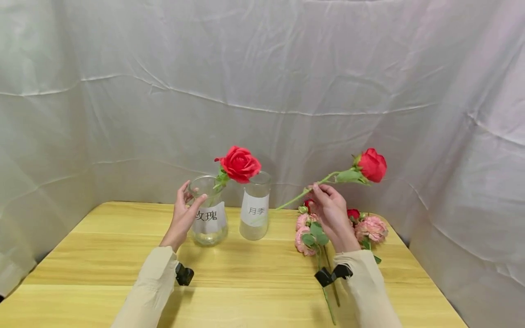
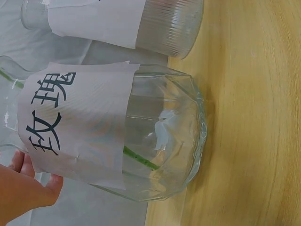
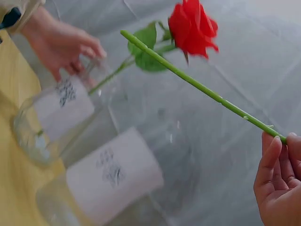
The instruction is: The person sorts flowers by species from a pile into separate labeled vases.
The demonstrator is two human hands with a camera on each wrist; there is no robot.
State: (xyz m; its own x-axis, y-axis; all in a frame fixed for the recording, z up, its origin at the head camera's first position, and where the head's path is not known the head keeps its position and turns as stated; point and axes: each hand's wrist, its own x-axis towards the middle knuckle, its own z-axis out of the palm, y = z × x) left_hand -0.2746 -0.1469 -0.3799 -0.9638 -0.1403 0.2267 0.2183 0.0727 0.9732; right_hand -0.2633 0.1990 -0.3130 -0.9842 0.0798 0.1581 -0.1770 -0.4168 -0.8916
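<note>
My left hand [image 1: 183,217] grips a wide-bottomed glass vase [image 1: 208,238] near its rim, fingers behind and thumb in front. The vase stands upright on the table, wearing a white paper label [image 2: 87,123] that reads 玫瑰. One red rose [image 1: 239,165] leans out of it to the right; its green stem [image 2: 140,158] slants down inside the glass. Between fingertips and thumb, my right hand [image 1: 333,213] pinches the stem of another red rose [image 1: 372,165]. That bloom tilts up to the right, and the bare stem end [image 3: 155,56] points left toward the vases, in the air.
A straighter glass vase [image 1: 254,231], labelled 月季, stands just right of the gripped one. Pink flowers [image 1: 304,240] with long stems lie under my right wrist, more pink blooms [image 1: 371,228] and a dark red flower [image 1: 352,214] beside them. Grey cloth [image 1: 262,91] hangs behind the table.
</note>
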